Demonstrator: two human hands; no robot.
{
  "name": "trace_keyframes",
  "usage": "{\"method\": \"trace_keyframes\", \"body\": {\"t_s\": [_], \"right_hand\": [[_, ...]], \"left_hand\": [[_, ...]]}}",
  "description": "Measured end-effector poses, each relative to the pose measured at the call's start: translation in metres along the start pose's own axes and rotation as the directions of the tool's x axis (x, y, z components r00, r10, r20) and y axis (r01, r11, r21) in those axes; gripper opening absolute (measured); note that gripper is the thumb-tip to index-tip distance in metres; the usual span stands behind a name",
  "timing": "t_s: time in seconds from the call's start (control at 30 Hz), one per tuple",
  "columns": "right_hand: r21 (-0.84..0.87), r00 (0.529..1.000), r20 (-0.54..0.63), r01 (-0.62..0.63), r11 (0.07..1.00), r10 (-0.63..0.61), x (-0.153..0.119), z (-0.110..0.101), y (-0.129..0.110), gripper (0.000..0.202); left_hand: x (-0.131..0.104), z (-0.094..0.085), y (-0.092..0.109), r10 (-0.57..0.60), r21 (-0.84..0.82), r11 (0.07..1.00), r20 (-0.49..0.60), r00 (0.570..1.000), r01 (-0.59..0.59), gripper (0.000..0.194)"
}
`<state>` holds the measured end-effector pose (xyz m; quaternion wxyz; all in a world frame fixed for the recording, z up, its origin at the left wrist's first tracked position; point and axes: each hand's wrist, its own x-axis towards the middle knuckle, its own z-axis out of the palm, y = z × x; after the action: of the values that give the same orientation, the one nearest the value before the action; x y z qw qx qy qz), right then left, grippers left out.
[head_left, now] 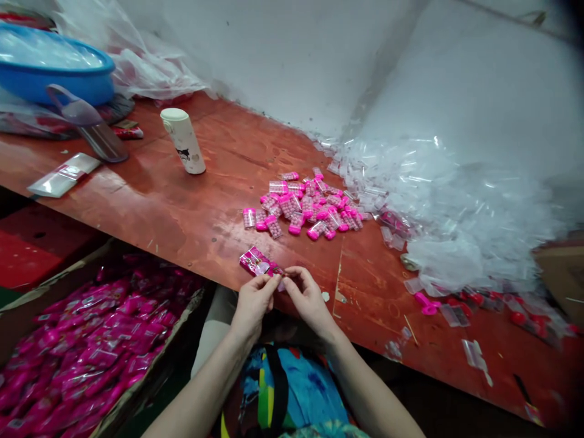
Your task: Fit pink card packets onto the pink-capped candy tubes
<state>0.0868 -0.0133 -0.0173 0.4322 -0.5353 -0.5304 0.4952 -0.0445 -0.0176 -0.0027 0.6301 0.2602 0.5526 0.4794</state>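
Near the table's front edge, a pink printed packet (255,260) stretches away from my fingertips. Its near end is pinched by my left hand (255,298), thumb against the fingers. My right hand (306,298) is closed at the same end, thumb and forefinger together; what lies between them is too small to make out. Just beyond is a heap of small clear tubes with pink caps (296,207), holding pale pink beads.
Clear plastic sleeves (438,201) pile up at right, beside a pink plastic piece (427,303). A white bottle (185,141), a grey-lilac bottle (93,129) and a blue basin (55,70) stand at left. Below the edge, a carton (190,307) holds many pink packets.
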Motion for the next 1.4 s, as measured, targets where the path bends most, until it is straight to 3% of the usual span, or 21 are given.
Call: {"method": "trace_keyframes", "body": {"t_s": [0.1, 0.23, 0.37, 0.5, 0.63, 0.77, 0.9, 1.0, 1.23, 1.4], "right_hand": [[0.319, 0.973, 0.109, -0.228, 0.92, 0.203, 0.003, -0.004, 0.006, 0.037], [0.396, 0.948, 0.214, -0.303, 0.867, 0.234, 0.007, -0.004, 0.006, 0.036], [0.306, 0.981, 0.106, -0.19, 0.933, 0.165, 0.009, 0.001, 0.007, 0.028], [0.065, 0.999, -0.025, -0.035, 0.997, 0.037, 0.004, 0.005, 0.007, 0.02], [-0.091, 0.999, -0.041, 0.028, 0.995, -0.032, -0.004, 0.007, 0.001, 0.024], [0.126, 0.999, -0.007, -0.042, 0.991, 0.044, -0.005, 0.004, 0.001, 0.03], [0.36, 0.993, 0.006, -0.111, 0.926, 0.117, 0.001, 0.0, 0.009, 0.027], [0.344, 0.994, -0.038, -0.086, 0.935, 0.105, 0.006, 0.0, 0.011, 0.028], [0.33, 0.996, -0.018, -0.072, 0.941, 0.082, 0.012, 0.011, 0.008, 0.025], [0.077, 0.993, -0.093, 0.079, 0.994, -0.072, 0.019, 0.015, 0.005, 0.019]], "left_hand": [[0.002, -0.005, -0.003, -0.032, 0.013, 0.999, 0.067, 0.997, 0.031, 0.034], [0.002, -0.007, -0.003, -0.009, 0.075, 0.997, 0.129, 0.992, 0.0, 0.031], [0.001, -0.006, 0.001, -0.023, 0.049, 0.999, 0.093, 0.995, 0.018, 0.034], [-0.001, -0.003, 0.002, -0.066, 0.023, 0.998, -0.001, 0.998, 0.066, 0.04], [0.0, -0.001, -0.003, -0.057, 0.015, 0.998, 0.012, 0.998, 0.057, 0.033], [0.002, -0.004, -0.005, -0.047, 0.049, 0.998, 0.048, 0.998, 0.045, 0.031], [0.003, -0.01, -0.005, -0.081, 0.108, 0.992, 0.118, 0.99, 0.068, 0.029], [0.003, -0.01, -0.005, -0.107, 0.093, 0.991, 0.119, 0.987, 0.096, 0.031], [0.01, 0.003, -0.004, -0.054, 0.044, 0.998, -0.012, 0.998, 0.055, 0.04], [0.015, 0.01, 0.003, -0.083, -0.026, 0.996, -0.02, 0.996, 0.083, 0.039]]}}
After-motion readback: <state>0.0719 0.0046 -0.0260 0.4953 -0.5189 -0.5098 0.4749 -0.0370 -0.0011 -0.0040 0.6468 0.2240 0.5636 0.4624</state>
